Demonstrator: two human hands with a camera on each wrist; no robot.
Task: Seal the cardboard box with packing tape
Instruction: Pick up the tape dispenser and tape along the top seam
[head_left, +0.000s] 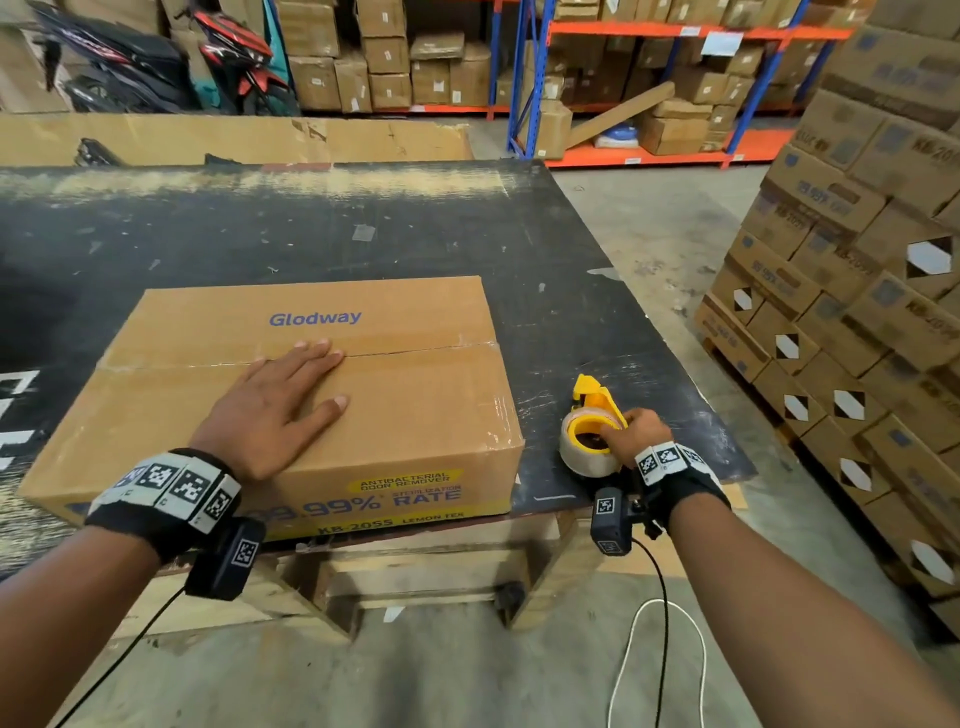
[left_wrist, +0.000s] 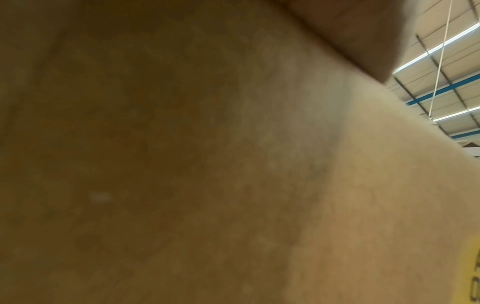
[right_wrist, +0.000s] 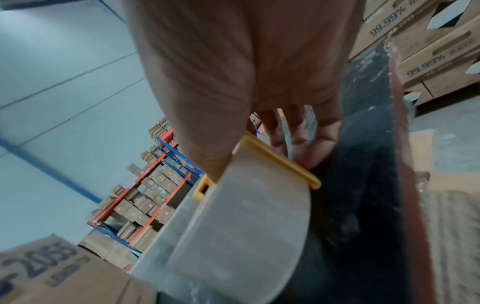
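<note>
A: Head view, centre of the frame: we see the cardboard box lying flat on the black table, its 2 top flaps closed along a seam that runs left to right. Clear tape appears to cover the right part of that seam and to wrap over the right edge.

B: We place the left hand flat on the box top, lower left of centre, fingers straight and spread, fingertips reaching the seam. It grips nothing.

A: Lower right of centre, just beside the box, we find the tape dispenser, yellow with a roll of clear tape, resting on the table. The right hand has its fingers curled around the dispenser.

B: Right wrist view confirms this: the thumb lies on the near side of the yellow frame, the fingers curl on the far side, and the clear roll fills the lower centre.

A: Left wrist view shows only blurred brown cardboard pressed close to the lens, with ceiling lights at the upper right.

B: In the head view, stacked cartons fill the right edge, shelving with boxes the top, and 2 motorcycles the upper left.
</note>
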